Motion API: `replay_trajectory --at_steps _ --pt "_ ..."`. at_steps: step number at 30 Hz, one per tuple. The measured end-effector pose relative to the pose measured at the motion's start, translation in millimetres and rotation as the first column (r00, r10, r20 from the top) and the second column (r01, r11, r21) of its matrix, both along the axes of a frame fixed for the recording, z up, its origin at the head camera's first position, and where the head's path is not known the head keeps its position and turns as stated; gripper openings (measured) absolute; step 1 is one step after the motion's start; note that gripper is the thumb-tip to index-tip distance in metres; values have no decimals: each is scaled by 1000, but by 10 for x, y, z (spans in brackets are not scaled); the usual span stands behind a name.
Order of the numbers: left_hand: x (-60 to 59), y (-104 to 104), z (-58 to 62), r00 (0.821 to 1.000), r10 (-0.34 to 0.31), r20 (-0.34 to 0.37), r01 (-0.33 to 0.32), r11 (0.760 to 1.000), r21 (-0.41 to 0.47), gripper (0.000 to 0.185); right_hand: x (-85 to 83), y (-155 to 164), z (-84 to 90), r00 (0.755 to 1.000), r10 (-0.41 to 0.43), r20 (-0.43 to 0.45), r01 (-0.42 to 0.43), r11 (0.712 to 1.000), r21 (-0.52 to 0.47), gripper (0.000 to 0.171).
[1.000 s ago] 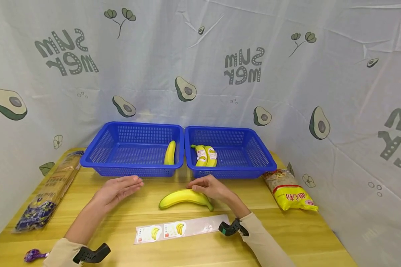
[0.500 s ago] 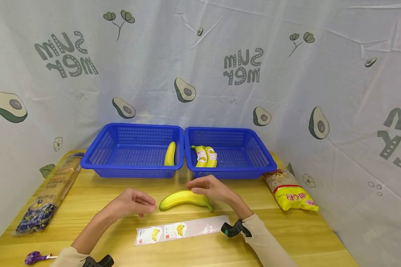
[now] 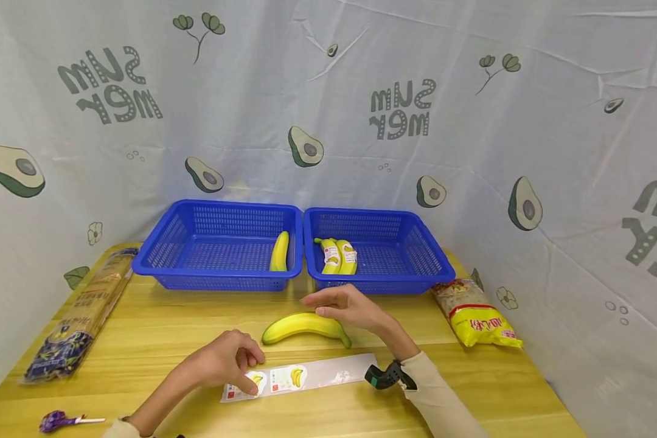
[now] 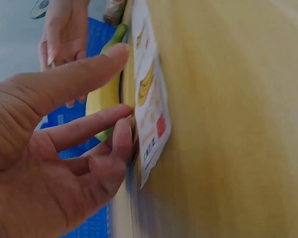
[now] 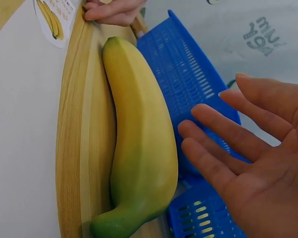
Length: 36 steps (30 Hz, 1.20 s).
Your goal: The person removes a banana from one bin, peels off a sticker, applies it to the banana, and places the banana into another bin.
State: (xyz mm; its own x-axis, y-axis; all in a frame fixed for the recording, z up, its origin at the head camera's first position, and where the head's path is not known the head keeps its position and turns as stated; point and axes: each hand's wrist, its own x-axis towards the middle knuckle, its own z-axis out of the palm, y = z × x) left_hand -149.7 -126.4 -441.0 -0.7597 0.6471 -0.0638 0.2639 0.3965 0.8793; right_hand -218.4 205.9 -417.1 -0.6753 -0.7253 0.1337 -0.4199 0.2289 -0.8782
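Your left hand (image 3: 224,365) has come back from near the baskets to the sticker strip (image 3: 298,377), fingertips now on its left end.

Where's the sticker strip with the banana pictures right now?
In the head view the sticker strip lies flat on the wooden table, just in front of the loose banana. The left hand touches its left end.
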Motion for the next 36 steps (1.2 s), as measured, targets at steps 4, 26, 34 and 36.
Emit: replay_trajectory --at_steps 4,26,34,36 --pt "82 93 -16 986 47 -161 -64 992 -105 45 -5 15 16 1000 19 18 -18 999 -32 35" --pt "199 210 33 978 106 -178 -140 972 -189 51 -15 41 65 994 27 104 -18 996 -83 34" --pt "179 183 -3 985 76 -155 -102 981 -167 43 -16 44 68 993 40 107 -29 995 -97 33" --pt "122 150 -59 986 33 -165 -57 988 -142 40 -13 43 74 993 45 113 -33 994 -104 34"
